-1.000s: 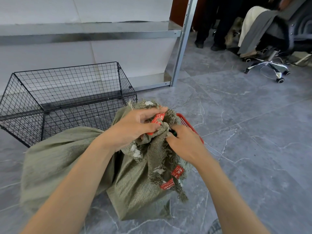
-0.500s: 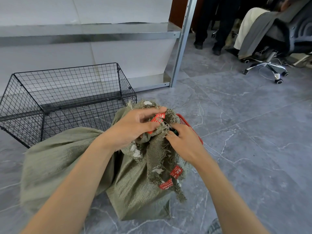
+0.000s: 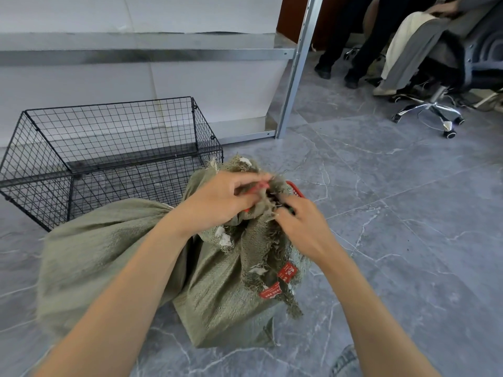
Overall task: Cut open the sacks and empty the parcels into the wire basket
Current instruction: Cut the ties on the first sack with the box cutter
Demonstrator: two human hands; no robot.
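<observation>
Mid-frame, the left hand (image 3: 220, 202) pinches the bunched neck of the sack (image 3: 217, 284); the right hand (image 3: 302, 227) meets it from the right, fingers (image 3: 281, 213) curled — on what, unclear; wire basket (image 3: 40, 186) upper left.

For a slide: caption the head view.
Left hand grips the neck of an olive woven sack; right hand holds a red-handled tool, beside a black wire basket.

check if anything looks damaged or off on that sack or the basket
Yes: the sack is badly frayed and torn at its gathered neck, with white patches showing through holes just below where the left hand and right hand grip it. Loose threads hang by the red tags. The wire basket looks intact.
</observation>
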